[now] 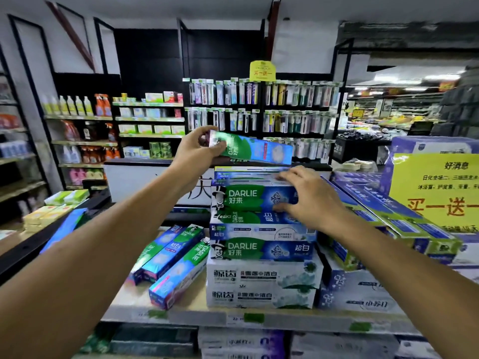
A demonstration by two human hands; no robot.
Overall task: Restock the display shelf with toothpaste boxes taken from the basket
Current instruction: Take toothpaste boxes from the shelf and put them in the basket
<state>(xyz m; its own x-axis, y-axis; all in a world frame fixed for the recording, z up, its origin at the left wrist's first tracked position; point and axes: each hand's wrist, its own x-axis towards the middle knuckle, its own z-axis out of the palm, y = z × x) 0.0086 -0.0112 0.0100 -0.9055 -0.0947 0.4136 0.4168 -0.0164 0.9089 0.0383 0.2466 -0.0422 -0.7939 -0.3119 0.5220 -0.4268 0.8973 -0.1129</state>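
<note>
My left hand (199,146) grips one end of a green and blue toothpaste box (254,150), held level just above a stack of Darlie toothpaste boxes (248,221) on the display shelf (285,317). My right hand (308,196) rests with spread fingers against the right end of the stack's upper boxes. Under the stack lie two white toothpaste packs (261,286). Three more boxes (173,260) lie slanted on the shelf to the left. The basket is out of view.
Purple and green boxes (388,213) lean in a sloping row at right, below a yellow promotion sign (435,190). White and purple packs (357,294) sit at the stack's right. Behind are racks of toothbrushes (261,110) and shelves of bottles (85,136).
</note>
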